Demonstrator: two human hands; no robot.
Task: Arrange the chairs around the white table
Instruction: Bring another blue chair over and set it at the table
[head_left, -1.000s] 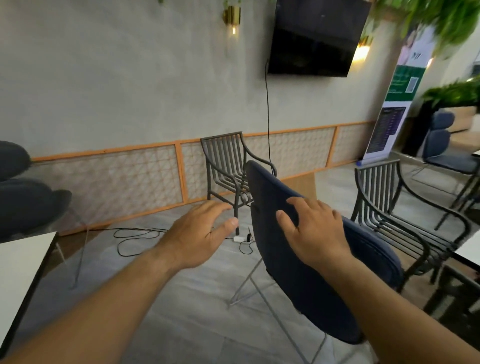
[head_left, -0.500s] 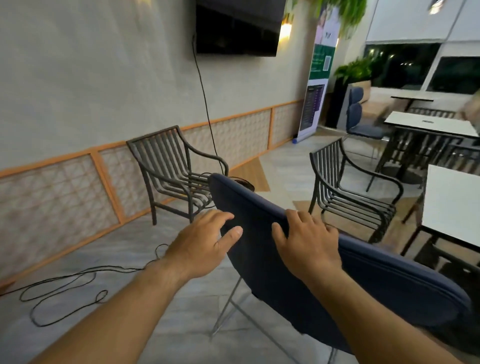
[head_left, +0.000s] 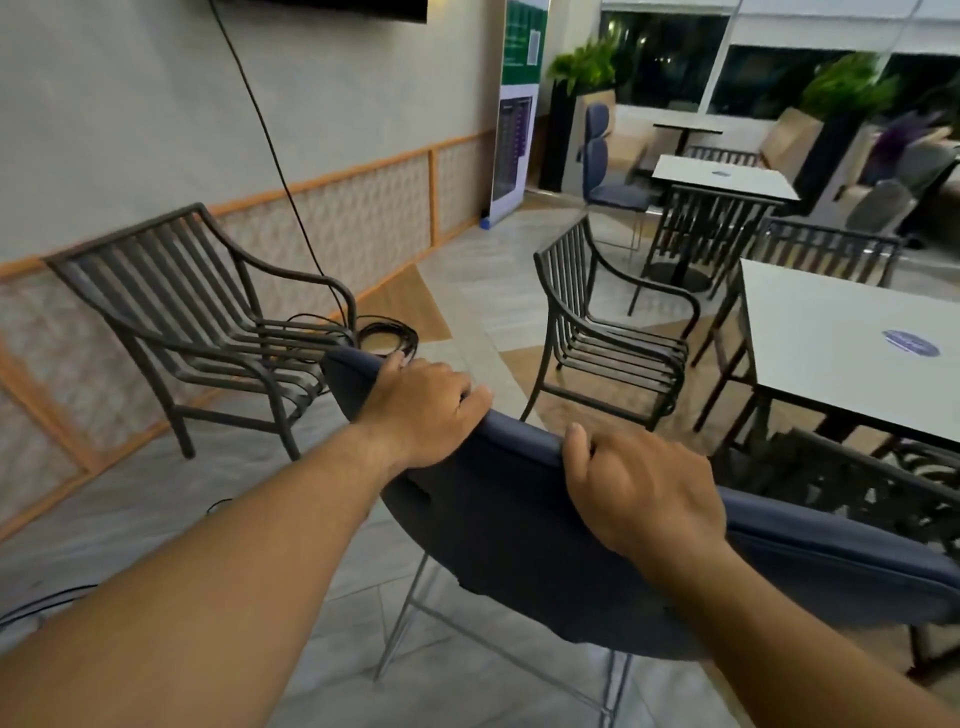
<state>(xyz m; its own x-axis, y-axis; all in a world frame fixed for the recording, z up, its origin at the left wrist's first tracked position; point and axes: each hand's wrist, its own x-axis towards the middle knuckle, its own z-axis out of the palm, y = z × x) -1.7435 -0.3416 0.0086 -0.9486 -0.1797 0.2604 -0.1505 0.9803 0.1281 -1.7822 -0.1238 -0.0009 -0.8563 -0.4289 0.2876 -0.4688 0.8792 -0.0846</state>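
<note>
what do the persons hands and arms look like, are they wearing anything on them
The left hand and right hand are bare: no gloves, and no rings or bands on the parts that show. The left forearm and right forearm are bare too, with no sleeve, watch or bracelet in view down to the frame's edge.
</note>
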